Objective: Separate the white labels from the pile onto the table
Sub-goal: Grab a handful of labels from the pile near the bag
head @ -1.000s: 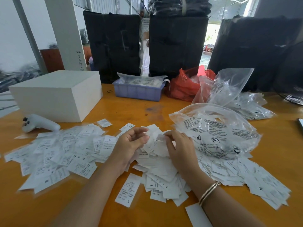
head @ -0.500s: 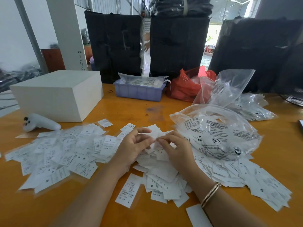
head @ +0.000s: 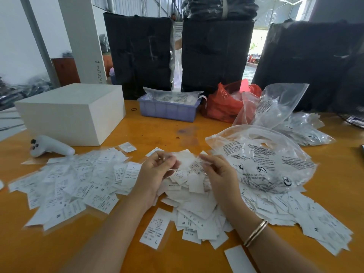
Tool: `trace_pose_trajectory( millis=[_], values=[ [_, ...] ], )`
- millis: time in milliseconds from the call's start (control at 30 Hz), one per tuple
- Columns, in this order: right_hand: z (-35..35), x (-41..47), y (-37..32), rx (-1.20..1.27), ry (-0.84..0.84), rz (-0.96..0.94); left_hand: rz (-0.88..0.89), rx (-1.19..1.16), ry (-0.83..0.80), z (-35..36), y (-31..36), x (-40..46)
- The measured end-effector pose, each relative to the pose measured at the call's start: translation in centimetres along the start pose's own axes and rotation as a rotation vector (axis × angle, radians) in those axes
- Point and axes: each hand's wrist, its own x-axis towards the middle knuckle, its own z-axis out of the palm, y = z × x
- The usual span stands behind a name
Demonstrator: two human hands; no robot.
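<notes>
Labels (head: 189,163) from the central pile (head: 197,203) sit pinched between left hand (head: 155,174) and right hand (head: 220,174) – both grips, apart a second ago, now closed together – one is likely peeling free toward the left spread (head: 74,184) on the tabletop (head: 157,133)

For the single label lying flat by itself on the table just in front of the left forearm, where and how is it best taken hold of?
Probably by a short end. The lone label lies flat on the orange table, apart from the pile of labels, so nothing stands up for a grip. The left hand could come from above, slide the near end with a fingertip, then pinch it.
</notes>
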Motion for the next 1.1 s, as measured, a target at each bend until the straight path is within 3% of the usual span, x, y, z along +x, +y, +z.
trace_pose_trajectory(
  millis=[167,333,600,1100],
  values=[
    [-0.48,0.11,-0.28,0.083,0.182,-0.029,0.15,0.314,0.006,0.05,-0.5,0.07],
    [-0.28,-0.07,-0.49,0.386,0.193,0.035,0.249,0.606,-0.062,-0.13,-0.81,-0.03],
    [0.2,-0.3,-0.43,0.432,0.097,-0.004,0.27,0.636,-0.162,0.3,-0.82,-0.38],
    [-0.03,0.13,-0.5,0.104,0.024,-0.213,0.321,0.716,-0.183,0.46,-0.87,-0.41]
  ],
)
